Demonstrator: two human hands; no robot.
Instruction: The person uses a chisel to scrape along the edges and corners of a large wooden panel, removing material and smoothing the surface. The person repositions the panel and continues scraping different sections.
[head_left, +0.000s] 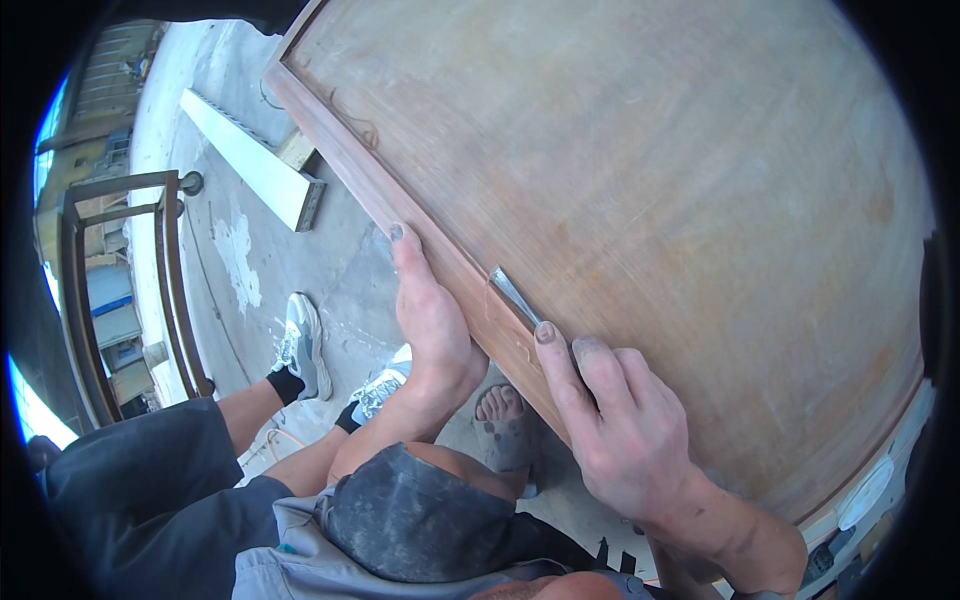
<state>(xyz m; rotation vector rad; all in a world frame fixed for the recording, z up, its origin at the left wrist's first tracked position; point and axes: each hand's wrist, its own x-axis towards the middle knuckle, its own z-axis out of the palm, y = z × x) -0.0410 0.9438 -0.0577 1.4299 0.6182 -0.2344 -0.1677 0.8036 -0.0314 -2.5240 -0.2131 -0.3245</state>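
Observation:
A large wooden panel (650,180) with a raised frame along its edge lies tilted in front of me. My right hand (635,430) grips a chisel (513,295), forefinger stretched along it toward the blade. The flared metal tip rests at the inner side of the frame strip (445,255). Most of the handle is hidden in my palm. My left hand (435,320) clasps the panel's near edge, its thumb on top and its fingers out of sight underneath. Thin curled wood shavings (523,348) lie on the strip by the blade, with more (362,128) near the far corner.
At the left sits another person in dark shorts (150,490), wearing grey-white sneakers (303,350). A white beam (250,160) lies on the concrete floor (350,250) beyond the panel. Farther left stands a brown metal frame (172,270) on casters. A sandaled foot (500,415) shows below the panel.

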